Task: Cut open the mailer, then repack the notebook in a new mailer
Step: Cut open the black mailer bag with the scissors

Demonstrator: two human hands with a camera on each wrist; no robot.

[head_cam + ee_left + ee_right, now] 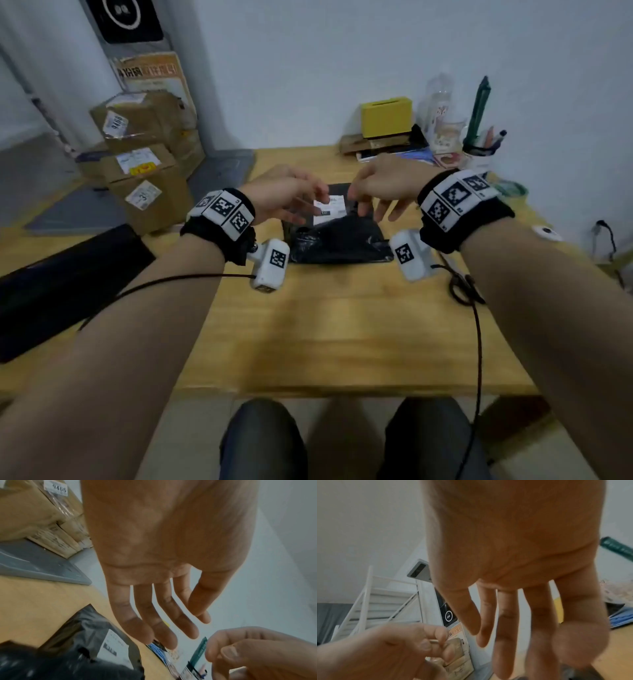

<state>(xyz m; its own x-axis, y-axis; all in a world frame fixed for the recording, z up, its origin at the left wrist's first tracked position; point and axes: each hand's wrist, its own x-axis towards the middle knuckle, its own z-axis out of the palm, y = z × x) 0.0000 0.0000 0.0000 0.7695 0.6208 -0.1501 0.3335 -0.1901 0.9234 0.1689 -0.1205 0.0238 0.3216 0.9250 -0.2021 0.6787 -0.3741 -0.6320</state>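
A black plastic mailer (337,240) with a white label (329,209) lies flat in the middle of the wooden table (342,325). Both hands hover just above its far half and neither touches it. My left hand (310,205) is over the label's left side, its fingers straight and spread, with nothing in them (187,628). My right hand (368,207) is over the label's right side, fingers loosely extended and holding nothing (496,642). The left wrist view shows the crinkled mailer (77,649) below the palm. No notebook shows.
Stacked cardboard boxes (144,161) stand beyond the table's left edge. A flat black object (61,284) lies at the left. A yellow box (387,116), a bottle, a pen cup (479,154) and papers crowd the back right. A cable (476,308) trails at the right.
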